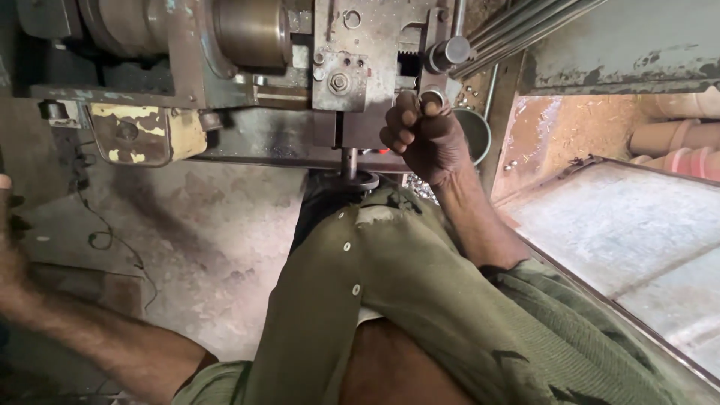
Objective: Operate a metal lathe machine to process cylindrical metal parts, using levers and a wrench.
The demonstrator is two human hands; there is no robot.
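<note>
My right hand (pixel 421 136) is raised to the front of an old metal machine (pixel 341 71) and pinches a small metal ring (pixel 431 97) between thumb and fingers, just below a round steel knob (pixel 450 52). My left hand (pixel 9 240) is at the far left edge, mostly cut off by the frame, so what it touches is hidden. My olive green shirt (pixel 420 300) fills the lower middle of the view.
A round handwheel (pixel 360 180) hangs under the machine on a short shaft. A metal bowl (pixel 474 131) sits right of my hand. Steel rods (pixel 525 26) run up right. A grey flat sheet (pixel 622 232) lies at right. A black cable (pixel 112 240) trails over the concrete floor.
</note>
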